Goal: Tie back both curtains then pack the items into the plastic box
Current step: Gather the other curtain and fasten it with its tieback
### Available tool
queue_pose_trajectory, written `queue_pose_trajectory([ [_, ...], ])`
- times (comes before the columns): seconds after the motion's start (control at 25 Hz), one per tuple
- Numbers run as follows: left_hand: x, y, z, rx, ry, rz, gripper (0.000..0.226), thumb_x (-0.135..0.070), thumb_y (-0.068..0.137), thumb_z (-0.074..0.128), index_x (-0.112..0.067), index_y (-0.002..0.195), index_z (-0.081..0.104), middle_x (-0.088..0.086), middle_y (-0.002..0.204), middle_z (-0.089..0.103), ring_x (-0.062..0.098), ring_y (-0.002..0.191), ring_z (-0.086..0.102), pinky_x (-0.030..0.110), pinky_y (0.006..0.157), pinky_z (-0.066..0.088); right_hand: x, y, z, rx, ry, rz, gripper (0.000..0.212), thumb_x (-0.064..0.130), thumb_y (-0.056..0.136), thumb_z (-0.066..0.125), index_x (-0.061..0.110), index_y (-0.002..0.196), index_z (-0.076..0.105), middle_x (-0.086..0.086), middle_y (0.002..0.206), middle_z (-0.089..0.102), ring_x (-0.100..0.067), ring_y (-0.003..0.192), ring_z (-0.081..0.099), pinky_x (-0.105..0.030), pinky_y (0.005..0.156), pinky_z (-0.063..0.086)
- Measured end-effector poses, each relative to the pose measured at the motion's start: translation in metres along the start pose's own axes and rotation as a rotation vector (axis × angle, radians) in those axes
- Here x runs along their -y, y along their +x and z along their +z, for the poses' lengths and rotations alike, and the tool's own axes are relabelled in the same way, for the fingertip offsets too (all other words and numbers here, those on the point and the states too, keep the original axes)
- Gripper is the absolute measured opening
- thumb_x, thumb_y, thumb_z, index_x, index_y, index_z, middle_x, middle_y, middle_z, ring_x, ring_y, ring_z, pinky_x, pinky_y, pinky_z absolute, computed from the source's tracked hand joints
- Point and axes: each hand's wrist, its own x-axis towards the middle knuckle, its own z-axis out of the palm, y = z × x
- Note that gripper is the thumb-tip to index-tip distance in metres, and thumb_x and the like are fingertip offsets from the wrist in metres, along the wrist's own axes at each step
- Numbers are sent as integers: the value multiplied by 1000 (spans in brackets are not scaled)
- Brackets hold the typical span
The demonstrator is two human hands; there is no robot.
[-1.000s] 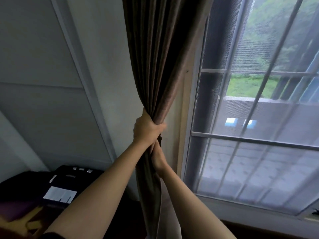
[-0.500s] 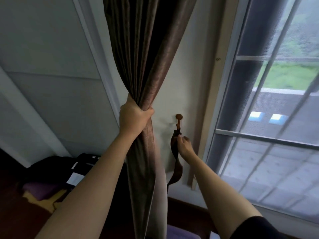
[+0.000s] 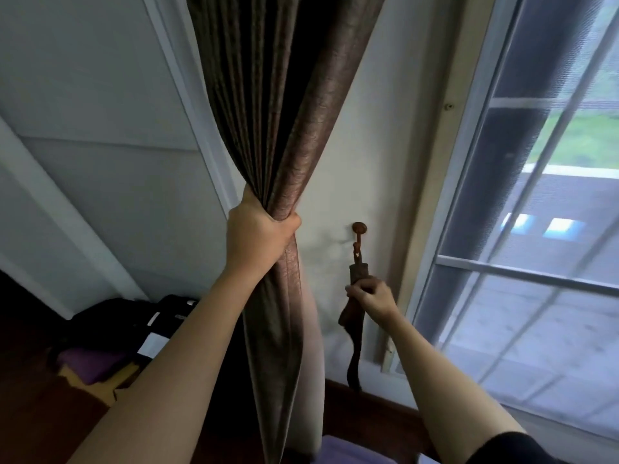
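The curtain (image 3: 294,128), a heavy brown cloth with a faint crinkled sheen and deep pleats, hangs down the middle of the frame, bunched into 1 thick rope. The left hand (image 3: 258,236) grips it at centre frame, fingers and thumb wrapped tight round the gathered folds. Just right of it, a small round brown hook (image 3: 359,228) sticks out of the smooth cream wall. A dark fabric strap (image 3: 354,349) dangles from the hook, long and limp. The right hand (image 3: 371,296) holds the strap below the hook, fingers curled round it. A window (image 3: 522,272) with pale bars and mesh fills the right side. At lower left, a black bag (image 3: 110,316) lies on the dark wooden floor (image 3: 33,413).
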Motion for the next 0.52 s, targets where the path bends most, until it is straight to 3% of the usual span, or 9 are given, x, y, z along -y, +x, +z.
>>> queue_pose_trajectory([
  [0.12,-13,-13,18,44,-31,5,52,-18,70,74,-6,116,53,-4,84,61,18,78,62,19,65,50,-16,-28,-32,-66,-3,-119,18,32,69,67,22,57,57,5,64,54,-5,59,50,-21,59,39],
  [0.2,-25,-26,34,91,-52,18,59,-22,70,76,-6,121,50,-2,87,62,19,80,62,26,71,52,-22,-40,-61,-136,-16,-149,19,38,64,63,26,67,48,6,61,49,-2,55,43,-18,53,35],
  [0.28,-36,-40,50,132,-90,30,64,-25,70,77,-6,124,48,-4,87,60,16,80,61,24,72,50,-26,-47,-91,-147,-61,-128,25,33,72,67,29,86,47,-1,62,52,-7,56,46,-21,54,38],
  [0.4,-49,-56,72,190,-173,14,71,-25,68,77,-10,130,44,-4,91,63,18,84,65,28,75,55,-26,-51,-137,-38,-403,-110,27,40,79,67,24,100,59,-5,70,64,-18,66,59,-28,63,44],
  [0.52,-63,-68,94,222,-230,-5,74,-25,70,77,-13,133,39,-10,89,58,14,79,61,24,74,54,-17,-58,-175,28,-721,-81,33,49,79,64,16,80,64,-5,69,62,-24,70,60,-34,63,42],
])
